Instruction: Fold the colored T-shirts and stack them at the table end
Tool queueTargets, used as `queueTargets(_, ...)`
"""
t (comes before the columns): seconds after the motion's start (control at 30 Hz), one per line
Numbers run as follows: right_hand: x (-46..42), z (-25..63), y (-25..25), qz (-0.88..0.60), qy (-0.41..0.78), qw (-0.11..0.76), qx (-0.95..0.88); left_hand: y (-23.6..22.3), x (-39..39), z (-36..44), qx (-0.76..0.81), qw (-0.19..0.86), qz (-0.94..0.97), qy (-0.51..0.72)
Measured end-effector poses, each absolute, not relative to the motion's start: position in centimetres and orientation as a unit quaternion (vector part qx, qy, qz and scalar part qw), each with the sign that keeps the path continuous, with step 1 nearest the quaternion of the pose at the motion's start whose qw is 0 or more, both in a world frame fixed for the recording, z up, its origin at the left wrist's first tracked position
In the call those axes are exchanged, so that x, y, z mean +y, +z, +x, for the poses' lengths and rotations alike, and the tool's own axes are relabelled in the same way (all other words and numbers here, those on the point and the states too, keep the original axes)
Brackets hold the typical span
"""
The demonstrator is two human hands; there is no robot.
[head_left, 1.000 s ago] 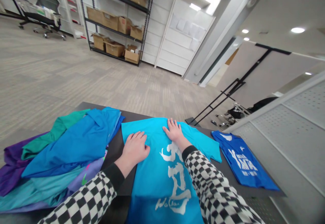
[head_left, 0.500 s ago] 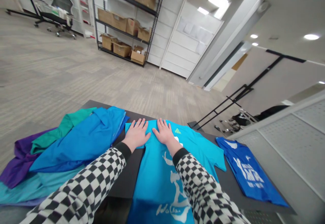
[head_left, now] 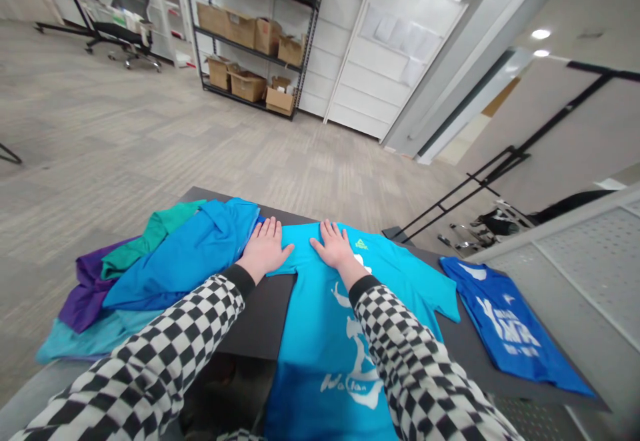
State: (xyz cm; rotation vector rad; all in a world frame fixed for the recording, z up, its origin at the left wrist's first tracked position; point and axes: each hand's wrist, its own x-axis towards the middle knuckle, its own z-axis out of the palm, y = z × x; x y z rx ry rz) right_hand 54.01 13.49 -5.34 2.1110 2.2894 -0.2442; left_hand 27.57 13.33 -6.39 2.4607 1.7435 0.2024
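While both hands lie flat with fingers spread and grip nothing, the left hand (head_left: 264, 249) presses the far left sleeve of the cyan T-shirt (head_left: 320, 307) and the right hand (head_left: 336, 249) rests palm-down beside the collar. This shirt lies face up on the dark table (head_left: 260, 321), its long axis running from the person outward, collar at the far end, hem toward the person. White print runs down the chest; its lettering is hard to make out, and the hem is cut off by the lower frame edge. Just left, touching the left hand, sits a pile of shirts (head_left: 165, 261) in blue, green, purple and teal. At right, apart, a royal-blue shirt (head_left: 510, 331) lies flat on the table.
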Motion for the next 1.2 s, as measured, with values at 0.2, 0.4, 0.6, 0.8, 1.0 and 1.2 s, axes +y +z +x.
queueTargets(0.2,13.4,53.9,-5.3,0.679,-0.07,0.011,0.731,-5.1,12.0,29.6,0.53,0.046,0.841,0.101)
queueTargets(0.4,13.3,53.9,-5.0,0.678,-0.075,0.003,0.732,-6.3,11.2,29.9,0.513,0.068,0.852,0.072)
queueTargets(0.6,12.9,54.1,-4.9,0.67,-0.083,-0.025,0.737,-7.3,11.5,29.8,0.509,0.045,0.856,0.077)
queueTargets(0.8,12.2,54.1,-3.3,0.664,-0.103,-0.063,0.738,-7.6,11.9,29.8,0.507,0.023,0.86,0.059)
queueTargets(1.0,4.8,62.8,-0.1,0.741,-0.034,-0.117,0.66,-6.7,11.6,29.8,0.506,0.039,0.86,0.048)
queueTargets(1.2,-4.6,76.0,-2.8,0.86,-0.051,-0.007,0.507,-6.5,11.8,29.8,0.506,0.042,0.861,0.033)
